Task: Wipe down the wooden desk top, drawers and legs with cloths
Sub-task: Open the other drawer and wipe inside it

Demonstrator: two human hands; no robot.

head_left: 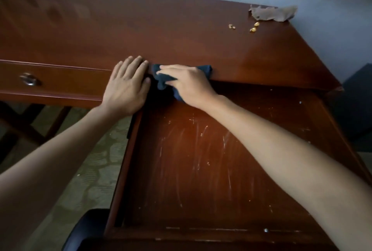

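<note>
Step in hand: wiping front edge of reddish-brown wooden desk top (161, 35) above pulled-out scratched wooden drawer (201, 160). Right hand (187, 85) grips dark blue cloth (163, 80) at that edge. Left hand (126, 87) flat, fingers straight, braced beside cloth. Next, likely: drag cloth along edge, then drawer interior.

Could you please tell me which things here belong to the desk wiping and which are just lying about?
Job: dark blue cloth under right hand; reddish wooden desk top; open scratched drawer; left hand.
Lying about: crumpled brown paper; yellow crumbs.
</note>
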